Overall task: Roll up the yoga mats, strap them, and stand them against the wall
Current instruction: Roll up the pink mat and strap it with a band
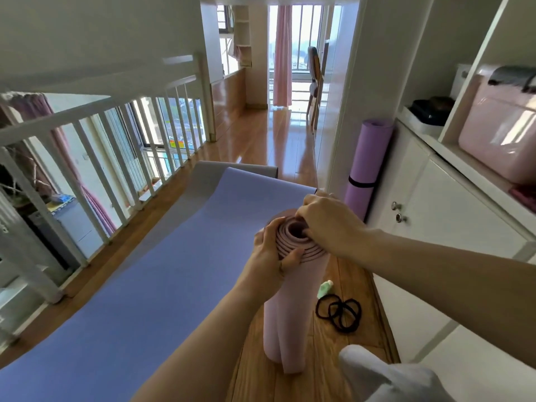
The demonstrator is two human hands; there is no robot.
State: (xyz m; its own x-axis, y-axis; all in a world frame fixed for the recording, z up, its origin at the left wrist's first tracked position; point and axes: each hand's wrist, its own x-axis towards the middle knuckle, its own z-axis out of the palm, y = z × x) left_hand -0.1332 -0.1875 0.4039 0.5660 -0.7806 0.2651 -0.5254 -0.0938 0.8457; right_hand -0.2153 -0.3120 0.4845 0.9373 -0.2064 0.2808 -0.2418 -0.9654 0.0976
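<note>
- Your left hand is bare, and one finger carries what looks like a thin ring, too small to make out further.
- Your right hand is bare.
- Your left forearm and right forearm are both bare all the way to the picture's edge.
- Your white garment, soft and creased, shows at the lower right. You cannot tell which piece of clothing it is.
</note>
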